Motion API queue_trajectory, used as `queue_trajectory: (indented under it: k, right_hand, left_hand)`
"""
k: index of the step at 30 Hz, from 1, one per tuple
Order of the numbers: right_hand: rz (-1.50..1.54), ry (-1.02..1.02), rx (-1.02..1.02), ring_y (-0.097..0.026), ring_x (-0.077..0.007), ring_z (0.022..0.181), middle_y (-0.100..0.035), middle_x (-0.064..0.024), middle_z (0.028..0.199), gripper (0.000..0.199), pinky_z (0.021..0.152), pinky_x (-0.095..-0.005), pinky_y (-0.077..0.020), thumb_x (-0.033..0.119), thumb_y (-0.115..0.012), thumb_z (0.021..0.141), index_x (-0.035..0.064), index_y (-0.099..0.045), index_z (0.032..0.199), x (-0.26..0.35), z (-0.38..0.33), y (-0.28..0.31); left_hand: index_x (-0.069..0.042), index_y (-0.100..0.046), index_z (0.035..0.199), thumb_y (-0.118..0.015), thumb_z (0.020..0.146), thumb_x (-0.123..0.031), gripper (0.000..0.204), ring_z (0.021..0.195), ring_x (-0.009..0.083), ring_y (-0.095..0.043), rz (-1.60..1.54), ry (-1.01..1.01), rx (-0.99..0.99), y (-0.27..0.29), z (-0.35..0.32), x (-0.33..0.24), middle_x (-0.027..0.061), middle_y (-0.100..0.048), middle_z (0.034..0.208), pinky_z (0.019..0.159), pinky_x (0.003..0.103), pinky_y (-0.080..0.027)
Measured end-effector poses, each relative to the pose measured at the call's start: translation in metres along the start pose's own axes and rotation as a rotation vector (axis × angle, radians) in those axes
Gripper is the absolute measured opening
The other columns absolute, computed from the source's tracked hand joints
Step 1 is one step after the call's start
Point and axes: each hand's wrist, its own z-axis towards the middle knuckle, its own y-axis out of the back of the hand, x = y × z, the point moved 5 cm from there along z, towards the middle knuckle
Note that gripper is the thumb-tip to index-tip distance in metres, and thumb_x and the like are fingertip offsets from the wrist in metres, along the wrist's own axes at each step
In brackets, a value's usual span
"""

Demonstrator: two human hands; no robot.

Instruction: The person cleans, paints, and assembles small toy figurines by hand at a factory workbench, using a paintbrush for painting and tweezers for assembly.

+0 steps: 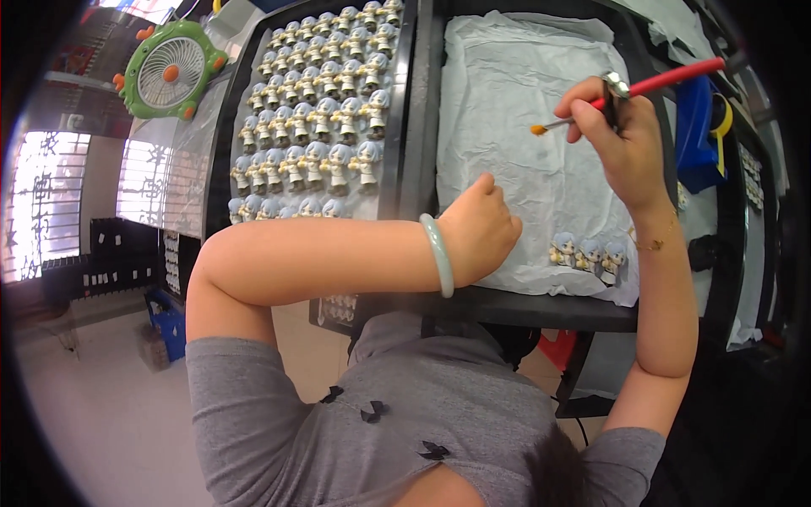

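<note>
1. Right hand raised over the right tray, fingers pinched shut on a red-handled paintbrush; orange-tipped bristles pointing left, clear of the paper.
2. Left hand curled into a loose fist resting on the white paper; impossible to tell whether anything sits inside, palm side hidden.
3. Pale green bangle on the left wrist, close to the tray's front rim.
4. Three small blue-haired figurines standing in a row near the front edge of the paper, just right of the left hand and below the right wrist.
5. Wide bare paper behind both hands, up to the far rim.
6. Left tray packed with rows of similar figurines; nearest rows cut off by the left forearm.
7. Green fan beside the left tray, well apart from the hands.
8. Blue object at the right edge partly hidden behind the right hand; kind unclear.
</note>
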Motion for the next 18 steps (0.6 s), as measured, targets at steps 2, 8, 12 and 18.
queue_trajectory:
  k: [2, 8, 12, 18]
  right_hand:
    - [0.061, -0.037, 0.007, -0.049, -0.0056, 0.054, -0.051, -0.0003, 0.055, 0.019, 0.048, -0.0201, -0.0353, 0.017, -0.053, 0.081, 0.0007, -0.060, 0.073, -0.001, 0.001, -0.002]
    - [0.114, -0.010, -0.044, -0.044, -0.0040, 0.050, -0.047, 0.0009, 0.053, 0.016, 0.047, -0.0202, -0.0348, 0.013, -0.052, 0.079, 0.0006, -0.059, 0.071, 0.012, -0.001, 0.005]
    - [0.085, -0.003, -0.018, -0.038, -0.0011, 0.048, -0.046, 0.0021, 0.054, 0.009, 0.044, -0.0178, -0.0285, 0.008, -0.054, 0.076, 0.0010, -0.059, 0.072, 0.019, -0.003, 0.008]
    - [0.149, -0.055, 0.012, -0.038, -0.0013, 0.049, -0.048, 0.0023, 0.057, 0.005, 0.045, -0.0168, -0.0280, 0.000, -0.054, 0.071, -0.0003, -0.059, 0.073, 0.024, -0.005, 0.002]
  left_hand:
    - [-0.008, -0.051, 0.083, -0.060, 0.068, -0.015, 0.019, 0.073, 0.0206, -0.053, 0.028, -0.018, 0.155, -0.010, 0.005, -0.002, 0.0047, -0.053, 0.080, 0.070, 0.030, -0.039]
    - [-0.002, -0.049, 0.111, -0.053, 0.079, -0.004, 0.032, 0.096, 0.0266, -0.052, -0.990, -0.069, -0.394, 0.052, -0.034, 0.049, 0.0133, -0.051, 0.106, 0.085, 0.036, -0.041]
    - [0.001, -0.041, 0.123, -0.041, 0.087, -0.002, 0.037, 0.113, 0.0233, -0.042, -1.643, 0.045, -0.430, 0.044, -0.059, 0.069, 0.0123, -0.044, 0.118, 0.094, 0.038, -0.037]
    - [-0.004, -0.020, 0.137, -0.063, 0.069, -0.007, 0.081, 0.124, 0.0234, -0.033, -2.063, -0.083, -0.366, 0.043, -0.066, 0.073, 0.0154, -0.031, 0.134, 0.102, 0.041, -0.028]
